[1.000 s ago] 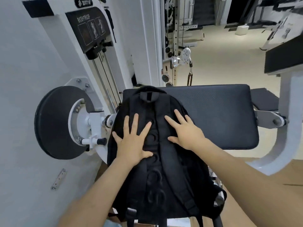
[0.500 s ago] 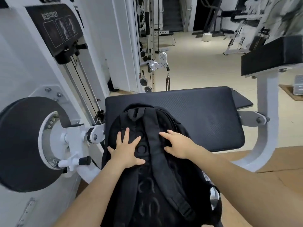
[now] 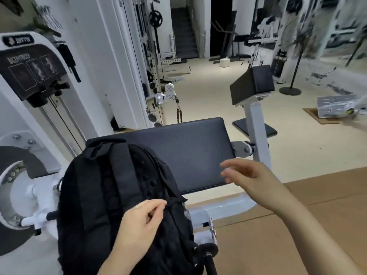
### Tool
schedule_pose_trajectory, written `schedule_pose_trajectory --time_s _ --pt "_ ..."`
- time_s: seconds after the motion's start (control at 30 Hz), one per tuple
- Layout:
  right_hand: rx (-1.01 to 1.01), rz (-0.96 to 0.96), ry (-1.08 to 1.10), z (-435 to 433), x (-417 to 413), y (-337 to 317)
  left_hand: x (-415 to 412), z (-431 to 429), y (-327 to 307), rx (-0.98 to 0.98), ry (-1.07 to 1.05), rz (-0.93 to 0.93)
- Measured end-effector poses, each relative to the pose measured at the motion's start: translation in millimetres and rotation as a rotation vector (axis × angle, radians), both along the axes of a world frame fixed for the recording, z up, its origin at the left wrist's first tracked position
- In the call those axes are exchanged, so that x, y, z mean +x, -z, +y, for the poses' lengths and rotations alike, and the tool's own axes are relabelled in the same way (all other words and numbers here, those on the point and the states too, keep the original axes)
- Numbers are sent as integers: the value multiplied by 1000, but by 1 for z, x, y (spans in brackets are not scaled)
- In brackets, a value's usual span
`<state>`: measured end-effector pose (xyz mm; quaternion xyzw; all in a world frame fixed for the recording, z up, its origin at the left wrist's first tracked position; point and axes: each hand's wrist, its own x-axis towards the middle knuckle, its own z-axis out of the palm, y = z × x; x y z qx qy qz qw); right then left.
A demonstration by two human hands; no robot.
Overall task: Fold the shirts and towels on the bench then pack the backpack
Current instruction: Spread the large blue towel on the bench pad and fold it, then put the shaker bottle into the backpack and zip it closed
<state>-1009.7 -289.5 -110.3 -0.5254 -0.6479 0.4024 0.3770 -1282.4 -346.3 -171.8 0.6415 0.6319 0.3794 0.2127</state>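
Light: bright, even indoor light, source not in view. Pale floor [image 3: 208, 108] and white machine housing [image 3: 23, 124] near washed out.
Shadows: soft and faint. The rear doorway [image 3: 220, 26] drops to plain black.
Dark areas: the backpack [image 3: 95, 195] swallows detail and its weave is barely legible.
Sheen: mild, on the ribbed bench pad [image 3: 188, 147].
Blur: right hand [image 3: 250, 175] smeared at the fingertips. Left hand [image 3: 141, 221] slightly soft. Upper right corner streaked, wall pictures unreadable.
Distortion: wide-angle bowing, with uprights leaning toward both side edges.
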Motion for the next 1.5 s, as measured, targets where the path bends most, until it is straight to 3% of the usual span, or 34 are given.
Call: schedule_pose_trajectory --time_s 0.23,0.4,0.57,0.77,0.93,1.03,1.2,1.3,1.37,1.43,1.5 --pt "-38 62 111 -20 197 15 190 -4 14 9 11 -181" --pt "-123 214 369 -19 323 46 315 21 18 -116 78 -110" --pt "-260 540 478 6 395 70 401 68 2 -38 196 35" --pt "-336 621 434 89 446 86 470 169 11 -37 154 7" --pt "-155 360 372 222 478 62 535 295 15 85 125 -179" --pt "44 -20 327 317 498 34 560 386 3 44 41 -237" --pt "410 -558 179 450 512 -8 562 488 -13 236 37 125" --pt "441 -606 72 517 505 -14 549 534 -12 172 -14 202" --pt "411 -533 4 564 498 -11 540 565 -7 137 -49 270" --pt "241 -302 -68 609 487 -3 529 599 -5 36 -98 118" --pt "14 24 -143 655 472 11 521 634 -9 -115 -163 -387"
